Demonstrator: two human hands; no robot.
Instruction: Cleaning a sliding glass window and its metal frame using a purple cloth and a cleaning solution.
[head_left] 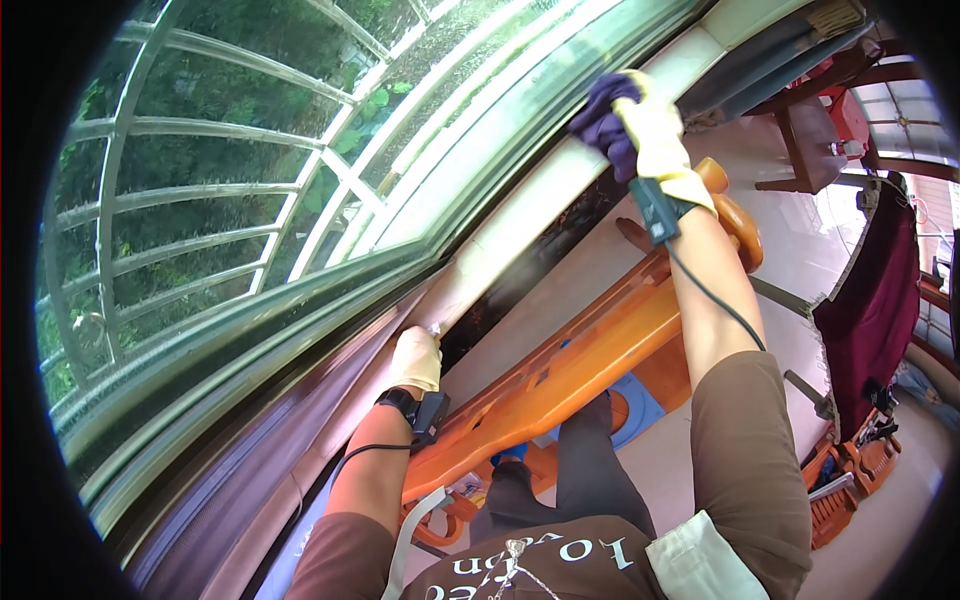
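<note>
A purple cloth [606,122] is bunched in my right hand [652,128], which wears a pale yellow glove. That arm is stretched far forward, with the cloth against the inner edge of the window frame and sill. My left hand [416,358], in a cream glove, rests on the near part of the pale window sill [500,235]. Its outline is rounded, and its fingers are hidden. Beside the sill runs the sliding window [440,185], its glass wet or streaked. Each wrist carries a small dark device with a cable.
White metal bars [215,130] and greenery lie beyond the glass. An orange plastic slide-like piece [590,345] stretches below my arms. A purple curtain [260,480] hangs at the lower left. On the right are a maroon cloth [870,300], an orange toolbox [850,485] and wooden furniture [800,140].
</note>
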